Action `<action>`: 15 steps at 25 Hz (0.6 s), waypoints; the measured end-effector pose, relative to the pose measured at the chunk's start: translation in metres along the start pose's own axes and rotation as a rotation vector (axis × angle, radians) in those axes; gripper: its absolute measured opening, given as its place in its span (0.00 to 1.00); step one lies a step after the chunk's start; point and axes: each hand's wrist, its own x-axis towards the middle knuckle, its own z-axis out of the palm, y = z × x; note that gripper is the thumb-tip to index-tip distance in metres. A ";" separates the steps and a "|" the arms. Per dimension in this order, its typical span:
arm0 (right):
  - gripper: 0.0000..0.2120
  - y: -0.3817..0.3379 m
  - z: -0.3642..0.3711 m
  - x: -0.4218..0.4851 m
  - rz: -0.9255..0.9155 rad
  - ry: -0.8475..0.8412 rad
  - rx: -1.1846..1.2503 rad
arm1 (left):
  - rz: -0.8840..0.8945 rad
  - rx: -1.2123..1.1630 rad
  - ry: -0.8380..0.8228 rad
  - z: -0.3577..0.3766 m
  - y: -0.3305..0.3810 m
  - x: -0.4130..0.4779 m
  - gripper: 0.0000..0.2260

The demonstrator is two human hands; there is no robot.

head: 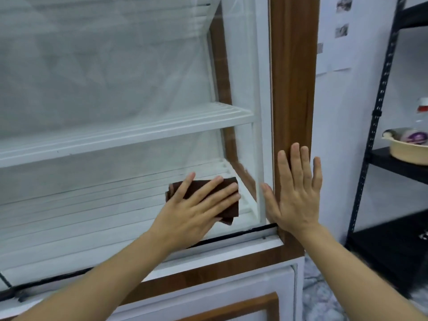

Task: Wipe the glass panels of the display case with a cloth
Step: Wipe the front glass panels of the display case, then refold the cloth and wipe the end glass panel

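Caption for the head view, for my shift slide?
Left hand presses a brown cloth low right on the glass panel; right hand rests flat on the wooden frame.

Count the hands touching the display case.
2. The left hand presses a brown cloth against the lower part of the glass panel. The right hand lies flat, fingers straight, on the wooden frame at the case's right edge. Both show fully.

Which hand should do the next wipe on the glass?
Probably the left hand. Its straight fingers press the brown cloth flat on the glass panel, near its lower right corner. The right hand lies flat on the wooden frame beside the glass and has no cloth.
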 end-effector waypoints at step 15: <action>0.25 0.001 -0.041 -0.047 0.191 -0.050 0.362 | -0.277 -0.343 -0.064 0.000 0.086 0.010 0.26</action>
